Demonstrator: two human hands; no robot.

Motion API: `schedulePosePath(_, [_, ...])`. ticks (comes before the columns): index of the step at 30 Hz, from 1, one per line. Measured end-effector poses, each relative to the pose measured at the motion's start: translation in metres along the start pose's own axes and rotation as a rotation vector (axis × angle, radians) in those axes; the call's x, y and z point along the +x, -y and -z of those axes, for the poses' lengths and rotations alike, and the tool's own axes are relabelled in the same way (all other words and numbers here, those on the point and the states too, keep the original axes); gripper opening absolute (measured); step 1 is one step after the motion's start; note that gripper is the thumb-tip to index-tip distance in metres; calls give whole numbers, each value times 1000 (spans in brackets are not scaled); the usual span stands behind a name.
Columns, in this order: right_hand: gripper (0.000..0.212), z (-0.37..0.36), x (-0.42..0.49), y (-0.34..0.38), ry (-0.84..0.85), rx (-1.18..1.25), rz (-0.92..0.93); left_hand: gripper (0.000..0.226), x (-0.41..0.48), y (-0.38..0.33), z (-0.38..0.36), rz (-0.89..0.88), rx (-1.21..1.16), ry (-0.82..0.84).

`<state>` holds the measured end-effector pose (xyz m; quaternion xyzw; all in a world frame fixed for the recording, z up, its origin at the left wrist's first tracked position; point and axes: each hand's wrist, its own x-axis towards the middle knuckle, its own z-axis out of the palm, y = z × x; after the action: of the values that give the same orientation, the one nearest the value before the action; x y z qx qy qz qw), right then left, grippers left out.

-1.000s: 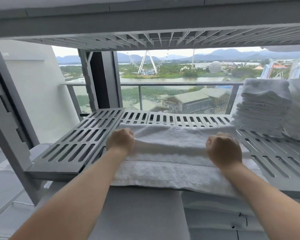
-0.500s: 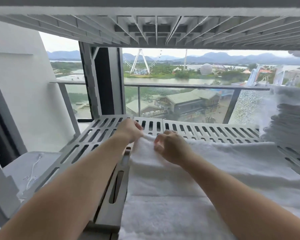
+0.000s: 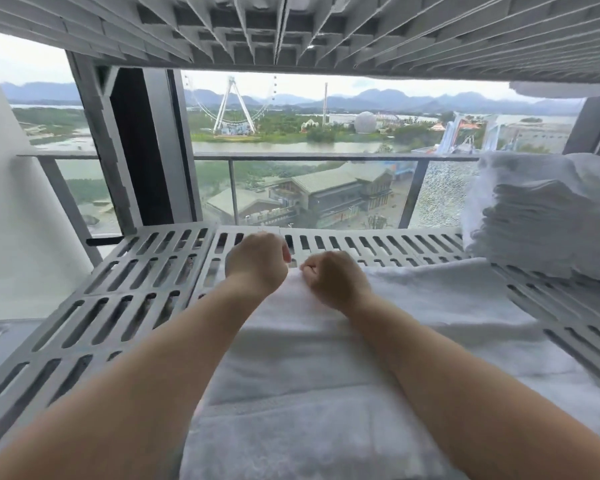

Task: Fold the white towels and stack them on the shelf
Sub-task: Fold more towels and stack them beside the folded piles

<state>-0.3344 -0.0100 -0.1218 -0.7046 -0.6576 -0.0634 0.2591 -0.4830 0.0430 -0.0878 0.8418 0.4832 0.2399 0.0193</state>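
Gripping the far-left corner of the white towel (image 3: pixel 413 306): I see left hand (image 3: pixel 257 263) and right hand (image 3: pixel 335 282), fingers curled on it. Towel flat on slotted shelf (image 3: pixel 136 289), long axis apparently left-right. Folded towel stack (image 3: pixel 541 223) stands at its right end.

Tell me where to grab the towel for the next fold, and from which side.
Pinch the towel at its far left corner, beside the right hand, coming from the near left. It lies flat on the shelf with that edge free, while the stack probably blocks the right.
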Motion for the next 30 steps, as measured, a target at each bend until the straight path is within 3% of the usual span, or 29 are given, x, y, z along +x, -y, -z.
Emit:
schedulePosePath(6, [29,72,-39,-138,19,-329,54,34,3,-91,-41,-189,-33,30])
schedulePosePath(12, [34,112,-53,-244,97,-404,-22,25,12,-188,-91,-330,-47,100])
schedulePosePath(16, [32,103,-53,-277,32,-290,0,35,15,-215,-121,-239,51,122])
schedulePosePath(22, [35,92,-42,-285,-91,-88,-49,27,17,-215,-127,-138,15,73])
schedulePosePath(26, [27,88,-42,-290,-75,161,-111,18,17,-221,-128,-75,14,-29])
schedulePosePath(30, [27,89,-38,-292,-12,240,-193,18,19,-228,-129,-66,15,-27])
